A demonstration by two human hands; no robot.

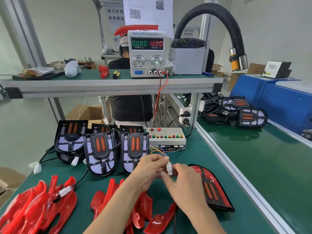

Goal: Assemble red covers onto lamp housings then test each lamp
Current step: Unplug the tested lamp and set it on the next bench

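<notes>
Left hand [150, 168] and right hand [184, 184] meeting over the green surface [211, 159], fingers of both pinching a white plug [169, 168], covered lamp [211, 188] lying just right, loose red covers [38, 205] in front, bare housings [99, 152] behind.

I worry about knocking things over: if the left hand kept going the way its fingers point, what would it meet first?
Likely the white connector that the left hand and right hand pinch; beyond it, the covered lamp, though depth is unclear.
</notes>
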